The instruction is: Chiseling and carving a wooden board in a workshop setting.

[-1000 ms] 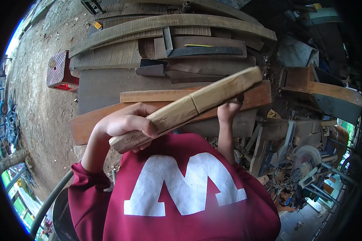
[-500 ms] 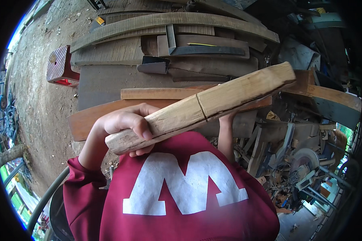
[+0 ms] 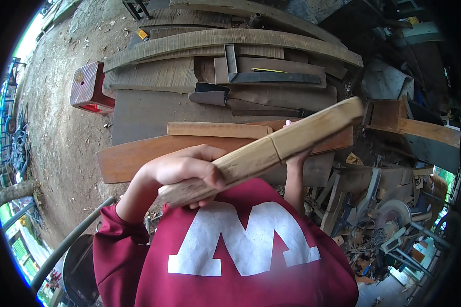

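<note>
My left hand (image 3: 187, 168) is wrapped round the lower left end of a thick, pale length of wood (image 3: 317, 127). The wood slants up to the right in front of my chest, with a dark line across its middle. Behind it is my right hand (image 3: 298, 156), mostly hidden, with a fingertip showing over the upper edge and the palm below, gripping it. Beyond my hands lie a reddish-brown board (image 3: 130, 159) and a short wooden strip (image 3: 215, 130) on top of it.
A carpenter's square (image 3: 276, 78) and a yellow pencil (image 3: 269, 70) lie on stacked planks, near a long curved beam (image 3: 230, 37). A red-and-white plastic stool (image 3: 86, 88) stands at left. Cluttered scrap and a round disc (image 3: 393, 212) fill the right side.
The wood tilts and sits slightly lower in view, its left end shifted right. A right fingertip now shows above its upper edge. The whole background has shifted a little right and down.
</note>
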{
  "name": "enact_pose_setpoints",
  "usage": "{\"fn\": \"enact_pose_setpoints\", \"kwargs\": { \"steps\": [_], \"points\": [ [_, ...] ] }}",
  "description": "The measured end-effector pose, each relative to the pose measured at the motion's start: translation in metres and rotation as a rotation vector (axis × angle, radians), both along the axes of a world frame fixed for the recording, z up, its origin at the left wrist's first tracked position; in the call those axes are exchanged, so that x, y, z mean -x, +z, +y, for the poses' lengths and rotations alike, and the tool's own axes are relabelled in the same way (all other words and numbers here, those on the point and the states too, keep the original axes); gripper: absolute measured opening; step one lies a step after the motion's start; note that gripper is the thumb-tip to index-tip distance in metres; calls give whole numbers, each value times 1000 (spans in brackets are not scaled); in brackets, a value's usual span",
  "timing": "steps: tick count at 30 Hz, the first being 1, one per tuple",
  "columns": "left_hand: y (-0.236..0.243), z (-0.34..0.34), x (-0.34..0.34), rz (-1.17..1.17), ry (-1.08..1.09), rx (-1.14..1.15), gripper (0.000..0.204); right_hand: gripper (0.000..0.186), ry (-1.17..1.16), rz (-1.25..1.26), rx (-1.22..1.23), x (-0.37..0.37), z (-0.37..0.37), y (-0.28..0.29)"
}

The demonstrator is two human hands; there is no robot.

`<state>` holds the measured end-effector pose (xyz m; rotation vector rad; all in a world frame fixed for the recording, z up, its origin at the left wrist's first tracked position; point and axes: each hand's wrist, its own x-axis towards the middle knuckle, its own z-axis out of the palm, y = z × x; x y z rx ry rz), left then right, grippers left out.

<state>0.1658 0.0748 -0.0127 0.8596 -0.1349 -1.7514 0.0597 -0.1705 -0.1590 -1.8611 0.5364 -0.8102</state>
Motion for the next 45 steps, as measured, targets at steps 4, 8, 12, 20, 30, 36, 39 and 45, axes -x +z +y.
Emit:
{"fn": "enact_pose_setpoints", "kwargs": {
  "steps": [4,8,12,20,30,36,39,45],
  "points": [
    [-14,2,14,-541,81,-105,42,8,-8,-7,594,-10,2,21],
    [-9,26,16,-681,150,-295,45,15,77,-76,-315,-13,1,27],
    [-13,43,23,-846,149,-560,47,15,53,-139,-326,-18,5,32],
    [-9,52,30,-949,-130,-732,48,14,6,-291,-280,-16,0,32],
    [-21,34,33,-930,-120,-683,50,15,86,-240,-292,-11,-8,22],
    [-17,29,30,-940,-37,-679,52,14,80,-233,-293,-7,-7,21],
    [-19,29,28,-938,-30,-712,52,14,77,-237,-313,-5,-6,22],
    [-23,30,28,-954,-12,-710,46,13,88,-222,-315,0,-8,20]
  ]
}}
